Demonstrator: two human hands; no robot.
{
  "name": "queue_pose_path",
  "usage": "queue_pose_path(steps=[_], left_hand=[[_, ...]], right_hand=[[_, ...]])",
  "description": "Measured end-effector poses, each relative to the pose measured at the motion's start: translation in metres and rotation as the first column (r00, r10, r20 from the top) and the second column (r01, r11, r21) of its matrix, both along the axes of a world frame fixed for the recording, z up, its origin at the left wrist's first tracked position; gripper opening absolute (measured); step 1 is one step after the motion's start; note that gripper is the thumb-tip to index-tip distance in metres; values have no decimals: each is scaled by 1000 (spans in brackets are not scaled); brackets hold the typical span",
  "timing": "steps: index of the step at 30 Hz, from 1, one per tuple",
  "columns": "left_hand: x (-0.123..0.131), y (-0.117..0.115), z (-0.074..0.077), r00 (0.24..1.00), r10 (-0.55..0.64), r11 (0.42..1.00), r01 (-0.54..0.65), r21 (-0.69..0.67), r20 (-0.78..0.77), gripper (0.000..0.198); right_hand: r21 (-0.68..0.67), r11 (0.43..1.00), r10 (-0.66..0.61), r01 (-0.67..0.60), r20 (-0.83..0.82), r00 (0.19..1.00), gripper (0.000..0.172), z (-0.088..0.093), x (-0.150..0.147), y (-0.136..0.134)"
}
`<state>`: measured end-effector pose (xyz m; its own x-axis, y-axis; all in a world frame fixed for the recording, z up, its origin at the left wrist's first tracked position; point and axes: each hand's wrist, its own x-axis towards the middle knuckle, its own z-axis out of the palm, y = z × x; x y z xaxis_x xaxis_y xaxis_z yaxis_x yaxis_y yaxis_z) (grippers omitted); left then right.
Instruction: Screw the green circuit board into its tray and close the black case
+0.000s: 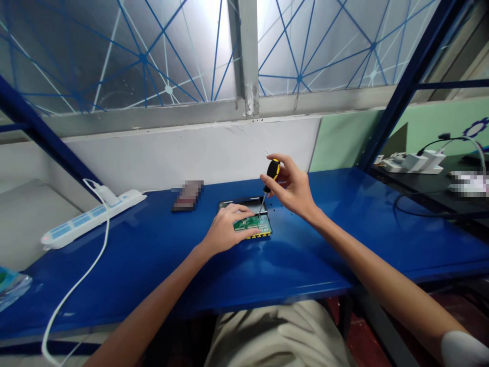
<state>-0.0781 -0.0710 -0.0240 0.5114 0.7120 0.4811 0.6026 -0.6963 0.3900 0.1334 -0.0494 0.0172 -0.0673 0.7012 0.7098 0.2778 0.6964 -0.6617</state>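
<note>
My right hand (292, 186) grips the black and yellow handle of a screwdriver (273, 171). The screwdriver is tilted, its thin shaft pointing down and its tip meeting the right part of a green circuit board (250, 223). Across the board's left side lies my left hand (225, 227), thumb along the near edge and fingers along the far edge, holding it on the table. Yellow and black marks run along the board's near edge. Just behind it is a black plastic casing (248, 205), partly covered by my left fingers. Several tiny dark pieces, perhaps screws (272, 205), lie to the right of the casing.
On the blue table (301, 260), a blurred-out phone-like object (188, 195) lies back left. A white power strip (91, 219) with a plug and white cable (82, 285) is at far left. A wall (198, 153) bounds the back; chargers (420, 160) sit right.
</note>
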Motion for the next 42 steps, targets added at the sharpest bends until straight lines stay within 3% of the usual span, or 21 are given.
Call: queue_pose_path(steps=[4,9,23,31,36,42], left_hand=[[0,-1,-3,994,4,999,1,42,-110,41],[-1,-1,-4,982,-15,994,34,100,-191,40],[-1,-1,-6,982,-20,993,41,108,-190,39],[1,0,-5,980,-7,992,31,119,-198,39],[0,12,7,987,-61,998,63,6,-148,19],[21,34,21,999,32,994,-34,-101,-30,16]], right_hand=[[34,999,-23,18,166,986,42,-4,5,9],[122,991,-83,61,180,980,41,-10,3,9],[158,986,-92,55,235,968,40,-15,-1,9],[126,992,-66,28,305,950,46,-9,-1,7],[166,986,-85,29,338,937,45,-5,1,9],[159,986,-106,47,382,918,39,-4,1,14]])
